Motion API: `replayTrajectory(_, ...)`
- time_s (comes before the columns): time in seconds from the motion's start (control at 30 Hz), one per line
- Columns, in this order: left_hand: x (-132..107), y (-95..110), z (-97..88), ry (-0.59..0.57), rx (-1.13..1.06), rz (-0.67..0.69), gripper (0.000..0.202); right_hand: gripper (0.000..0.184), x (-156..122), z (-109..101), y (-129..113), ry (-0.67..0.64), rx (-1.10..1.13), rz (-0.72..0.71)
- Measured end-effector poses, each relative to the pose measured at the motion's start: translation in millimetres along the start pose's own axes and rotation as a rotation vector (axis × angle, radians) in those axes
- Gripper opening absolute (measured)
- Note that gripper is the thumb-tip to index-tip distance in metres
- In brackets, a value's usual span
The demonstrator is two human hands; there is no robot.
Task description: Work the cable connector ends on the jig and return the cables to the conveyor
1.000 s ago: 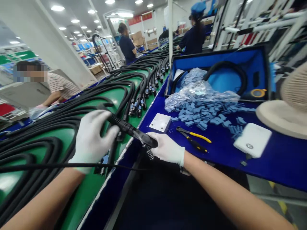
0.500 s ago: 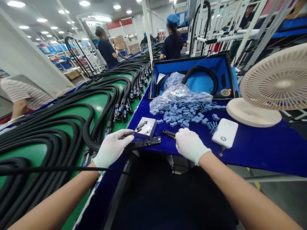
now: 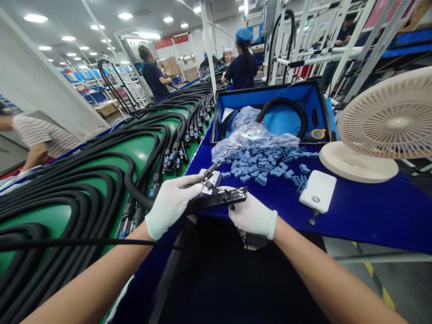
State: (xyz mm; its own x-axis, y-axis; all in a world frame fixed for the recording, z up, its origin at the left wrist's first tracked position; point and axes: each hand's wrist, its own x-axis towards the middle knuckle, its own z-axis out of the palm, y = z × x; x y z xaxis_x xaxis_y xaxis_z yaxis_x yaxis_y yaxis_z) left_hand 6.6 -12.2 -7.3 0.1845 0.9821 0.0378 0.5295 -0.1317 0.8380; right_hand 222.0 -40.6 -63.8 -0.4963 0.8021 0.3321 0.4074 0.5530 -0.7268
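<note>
— Since the two gloved hands sit so close together, what is hard to see?

— The left hand (image 3: 173,212) covers part of a white square plate (image 3: 209,181). The right hand (image 3: 251,217) is under one end of a flat black bar (image 3: 224,199). It is hard to tell what the bar is, or what the small bits on top of it are.

— What do the containers near the hands hold?

— Just past the hands, an open blue case (image 3: 270,92) holds a coiled black hose (image 3: 283,102). A clear plastic bag (image 3: 253,135) lies at its front edge, and many small blue pieces (image 3: 259,164) lie on the blue table (image 3: 354,229) beside the bag.

— How are the hands held?

— Both arms reach forward, and both hands are closed. The left fingers pinch a thin ridged metal piece (image 3: 211,172) above the plate, and the right hand grips the bar, which lies between the hands. A thin black cable (image 3: 84,243) runs from the left toward the left hand.
</note>
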Motion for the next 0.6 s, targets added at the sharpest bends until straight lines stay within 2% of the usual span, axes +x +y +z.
replayTrajectory(0.13,-3.9,-3.5,5.0,0.001,0.017,0.021,0.039,0.055,-0.3,3.8,4.4,0.068,0.132,-0.069)
replayTrajectory(0.3,0.1,-5.1,2.1,-0.032,0.068,0.081,0.041,0.036,-6.3,9.2,12.9,0.141,0.113,-0.043)
replayTrajectory(0.5,36.5,1.7,3.5,-0.301,-0.076,0.157,0.04,0.016,-4.6,12.6,9.8,0.167,0.008,0.089)
replayTrajectory(0.6,46.7,-0.2,6.0,-0.343,-0.167,0.11,0.042,0.016,-2.2,10.3,10.8,0.131,-0.034,0.103)
